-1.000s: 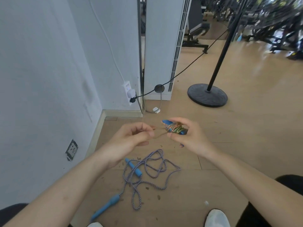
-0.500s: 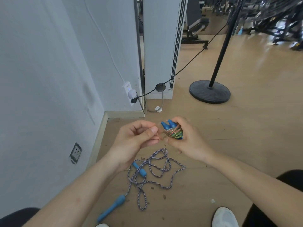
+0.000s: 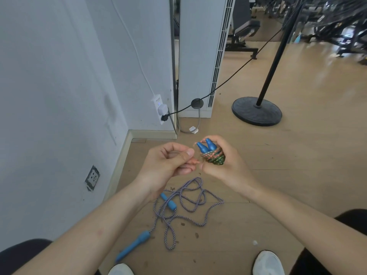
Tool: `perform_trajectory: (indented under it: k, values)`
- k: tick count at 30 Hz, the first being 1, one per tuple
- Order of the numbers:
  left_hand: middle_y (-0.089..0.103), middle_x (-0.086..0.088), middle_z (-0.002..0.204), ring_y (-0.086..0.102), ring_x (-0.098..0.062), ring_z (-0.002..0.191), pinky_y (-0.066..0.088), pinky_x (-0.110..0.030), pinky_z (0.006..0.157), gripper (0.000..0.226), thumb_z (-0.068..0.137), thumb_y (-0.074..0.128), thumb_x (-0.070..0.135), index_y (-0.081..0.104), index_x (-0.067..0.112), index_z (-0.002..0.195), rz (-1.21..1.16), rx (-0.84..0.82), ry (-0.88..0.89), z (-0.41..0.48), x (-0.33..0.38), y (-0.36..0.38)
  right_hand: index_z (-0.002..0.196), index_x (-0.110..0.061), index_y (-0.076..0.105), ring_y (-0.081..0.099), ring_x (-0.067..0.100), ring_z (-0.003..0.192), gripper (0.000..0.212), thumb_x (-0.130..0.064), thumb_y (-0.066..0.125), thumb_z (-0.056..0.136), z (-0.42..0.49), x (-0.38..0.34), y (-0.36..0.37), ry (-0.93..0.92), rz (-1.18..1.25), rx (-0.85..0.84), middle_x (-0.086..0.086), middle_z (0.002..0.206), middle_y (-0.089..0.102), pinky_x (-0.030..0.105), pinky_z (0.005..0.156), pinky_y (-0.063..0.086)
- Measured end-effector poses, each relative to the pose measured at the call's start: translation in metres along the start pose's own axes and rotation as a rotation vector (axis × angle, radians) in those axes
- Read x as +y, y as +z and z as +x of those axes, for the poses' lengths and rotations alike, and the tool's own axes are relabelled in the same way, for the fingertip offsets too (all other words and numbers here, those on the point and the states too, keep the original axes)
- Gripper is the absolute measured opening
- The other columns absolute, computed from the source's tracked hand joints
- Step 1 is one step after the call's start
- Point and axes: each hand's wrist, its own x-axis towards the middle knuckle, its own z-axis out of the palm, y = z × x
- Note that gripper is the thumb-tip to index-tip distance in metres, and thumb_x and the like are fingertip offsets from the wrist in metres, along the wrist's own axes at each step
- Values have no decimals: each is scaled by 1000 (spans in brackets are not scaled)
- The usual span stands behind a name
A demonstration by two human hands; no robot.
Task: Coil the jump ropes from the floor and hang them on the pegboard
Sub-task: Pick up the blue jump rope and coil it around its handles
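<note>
A wall socket (image 3: 92, 177) sits crooked low on the white wall at the far left. Near the middle, the left hand (image 3: 168, 165) is curled, with its thumb pressed against the fingers. It pinches a short pinkish tail of cord (image 3: 195, 161) (most of that tail is hidden inside the fingers). Just beside it, the right hand (image 3: 226, 165) grips the coiled rope (image 3: 214, 156), a tight bundle of pink-and-green cord wound round two blue handles (image 3: 206, 146) whose tips stick up out of the fist. Palm and fingers cover the bundle's lower part, so how the winding ends cannot be told. Below the hands, the striped rope (image 3: 190, 203) lies in loose, tangled loops on the wooden floor (image 3: 297, 175). Its upper handle (image 3: 168, 202) is partly behind the left wrist, and its lower handle (image 3: 133, 246) points toward the bottom edge. Further right is a black stand (image 3: 257, 111) on a round base, its pole cut off at the top. A white shoe (image 3: 268, 262) is cropped at the bottom right.
</note>
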Motion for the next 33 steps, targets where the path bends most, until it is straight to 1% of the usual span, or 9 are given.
perform_trajectory:
  k: [3, 7, 9, 11, 14, 17, 23, 26, 33]
  values:
    - [75, -15, 76, 71, -16, 60, 56, -19, 54, 22, 80, 75, 11, 66, 4, 98, -7, 21, 13, 0, -1, 1, 114, -37, 56, 66, 9, 94, 54, -24, 80, 68, -3, -2, 3, -51, -37, -36, -13, 104, 67, 33, 85, 53]
    - [74, -19, 75, 73, -19, 66, 60, -24, 60, 46, 73, 78, 12, 62, -1, 113, -26, 19, 6, -1, -1, 1, 118, -33, 57, 68, 10, 98, 54, -40, 82, 71, -5, 0, 6, -116, -36, -48, -13, 106, 68, 30, 88, 54]
    - [75, -15, 75, 72, -15, 63, 56, -19, 56, 43, 70, 79, 17, 68, 1, 108, 9, 23, -11, -1, 0, 0, 119, -29, 58, 68, 13, 98, 47, -30, 81, 78, -3, 3, 6, -124, -8, -54, -9, 106, 69, 37, 89, 55]
    - [75, -12, 74, 67, -13, 59, 53, -16, 54, 35, 68, 80, 21, 74, 6, 98, 34, 23, -28, -1, 0, -2, 119, -26, 59, 68, 13, 94, 39, -23, 78, 85, -2, 6, 6, -115, 16, -60, -7, 103, 70, 35, 83, 55]
    - [73, -8, 72, 61, -10, 58, 50, -15, 54, 25, 67, 81, 23, 78, 9, 88, 22, 4, -56, -1, 0, -5, 118, -22, 61, 60, 5, 66, 29, -20, 71, 91, -4, 3, 7, -61, 129, -92, -11, 83, 67, 20, 59, 47]
    - [71, -8, 73, 61, -11, 65, 51, -15, 57, 27, 66, 83, 21, 77, 9, 90, 4, 4, -62, -1, 1, -6, 116, -21, 62, 52, 17, 56, 24, -20, 68, 93, -3, 4, 8, -2, 215, -111, -2, 73, 61, 21, 44, 40]
    - [68, -6, 75, 65, -11, 63, 56, -15, 59, 20, 69, 77, 8, 70, 10, 88, -141, -66, -115, 1, 2, -7, 111, -27, 64, 50, 19, 55, 26, -26, 67, 84, -2, 2, 11, 103, 334, -134, 0, 74, 60, 25, 42, 33]
    - [67, -4, 71, 66, -11, 60, 56, -16, 57, 15, 74, 72, 3, 65, 10, 85, -194, -103, -145, 1, 3, -6, 109, -25, 66, 51, 21, 55, 29, -43, 65, 86, -3, 3, 12, 140, 415, -145, 6, 85, 61, 24, 42, 33]
    - [61, -11, 75, 66, -18, 61, 54, -18, 54, 17, 86, 68, -5, 61, 10, 84, 1, -54, -19, 1, -2, -3, 102, -19, 67, 48, 21, 49, 44, -58, 64, 82, -3, 4, 15, 233, 447, -91, 6, 80, 61, 22, 39, 29]
